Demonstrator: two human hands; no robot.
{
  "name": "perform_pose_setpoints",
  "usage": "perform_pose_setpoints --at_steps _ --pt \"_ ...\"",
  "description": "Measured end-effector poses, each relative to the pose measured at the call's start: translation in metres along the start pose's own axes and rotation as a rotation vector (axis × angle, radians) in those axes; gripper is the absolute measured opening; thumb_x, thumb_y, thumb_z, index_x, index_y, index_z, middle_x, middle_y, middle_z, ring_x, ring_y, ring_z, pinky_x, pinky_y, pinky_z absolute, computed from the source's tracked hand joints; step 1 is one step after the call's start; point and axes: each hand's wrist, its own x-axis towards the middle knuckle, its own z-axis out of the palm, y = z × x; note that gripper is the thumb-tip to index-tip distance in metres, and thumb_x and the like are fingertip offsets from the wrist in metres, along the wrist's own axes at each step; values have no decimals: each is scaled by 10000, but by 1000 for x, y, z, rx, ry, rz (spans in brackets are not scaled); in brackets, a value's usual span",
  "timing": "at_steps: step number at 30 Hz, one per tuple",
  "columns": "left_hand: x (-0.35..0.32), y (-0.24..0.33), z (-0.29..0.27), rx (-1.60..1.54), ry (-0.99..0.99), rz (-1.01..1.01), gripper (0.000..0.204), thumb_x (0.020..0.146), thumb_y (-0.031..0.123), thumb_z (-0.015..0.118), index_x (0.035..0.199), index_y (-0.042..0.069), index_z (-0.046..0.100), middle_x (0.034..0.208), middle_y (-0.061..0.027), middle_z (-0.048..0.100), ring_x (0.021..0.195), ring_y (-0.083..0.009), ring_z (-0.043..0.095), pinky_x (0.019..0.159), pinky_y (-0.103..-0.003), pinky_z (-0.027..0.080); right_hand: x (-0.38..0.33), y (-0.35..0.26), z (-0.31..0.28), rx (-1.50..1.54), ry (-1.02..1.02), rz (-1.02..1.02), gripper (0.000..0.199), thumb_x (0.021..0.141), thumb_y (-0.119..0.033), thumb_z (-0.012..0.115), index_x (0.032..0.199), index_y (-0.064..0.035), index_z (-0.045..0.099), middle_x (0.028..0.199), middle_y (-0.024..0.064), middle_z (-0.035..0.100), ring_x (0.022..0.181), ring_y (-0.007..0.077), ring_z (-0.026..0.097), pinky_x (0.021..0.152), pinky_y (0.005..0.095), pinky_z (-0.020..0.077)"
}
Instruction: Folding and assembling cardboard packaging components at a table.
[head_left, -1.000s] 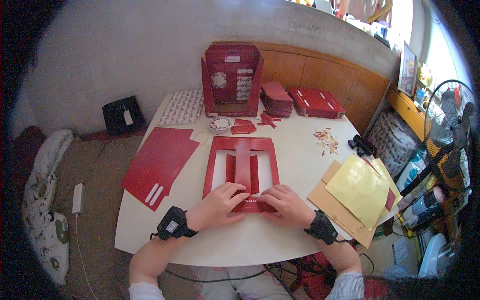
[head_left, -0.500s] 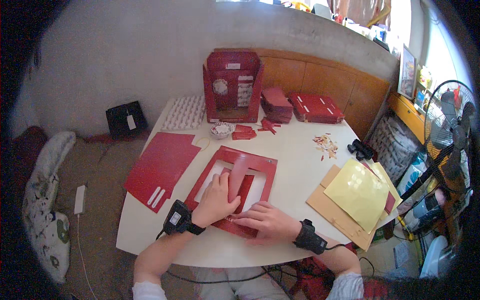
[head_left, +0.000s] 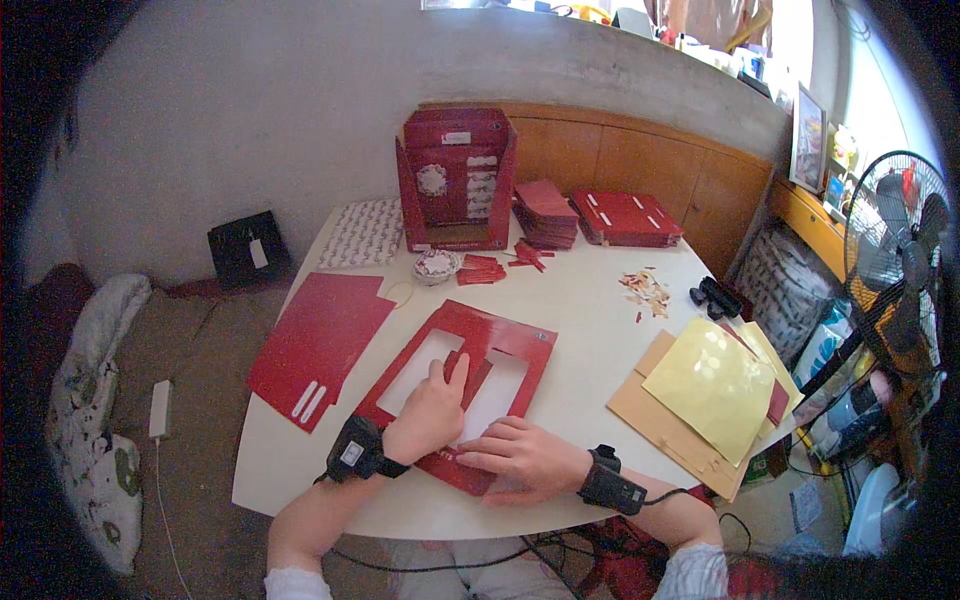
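A red cardboard panel [head_left: 535, 375] with a large cut-out lies tilted in front of me on the white table, and a red strip [head_left: 478, 375] runs lengthwise across the opening. White shows through on both sides of the strip. My left hand [head_left: 428, 420] rests on the strip, one finger stretched along it and others partly curled; it is not wrapped around anything. With fingers spread, my right hand [head_left: 525, 455] lies on the panel's near edge. Its fingertips touch the cardboard near the strip's lower end.
Left lies a flat red sheet [head_left: 325, 335]. Behind stand a red display box [head_left: 457, 190], a white patterned sheet [head_left: 362, 235], a small bowl [head_left: 437, 265], red card stacks [head_left: 547, 212] and red strips [head_left: 482, 270]. Right are scraps [head_left: 648, 290], a black object [head_left: 717, 298] and yellow sheets [head_left: 712, 385].
The raised, blurred red strip now lies lower along the cut-out. My left hand has shifted its fingers onto it, and my right hand has moved slightly left.
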Motion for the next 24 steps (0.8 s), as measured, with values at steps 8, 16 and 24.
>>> perform_pose_setpoints --at_steps 8,16,24 --pt "-1 -3 7 189 -37 72 669 821 191 586 1353 -103 305 1156 -267 459 912 -359 585 758 -432 520 0 0 1 13 -19 9 560 773 -350 663 1218 -39 526 1201 117 555 1026 285 533 908 413 421" --pt "-2 -20 22 189 -28 160 798 916 485 451 1409 -97 215 1461 -306 214 1377 -412 198 1099 -549 175 -2 -1 2 13 -24 36 594 738 -358 688 1219 -51 522 1185 119 539 1094 308 501 952 435 398" --pt "1 -23 18 145 -123 231 752 938 500 390 1465 8 174 1511 -260 146 1411 -393 136 1094 -614 95 -4 -1 3 23 -55 78 690 696 -349 718 1274 -54 484 1235 116 521 1140 313 481 984 436 378"
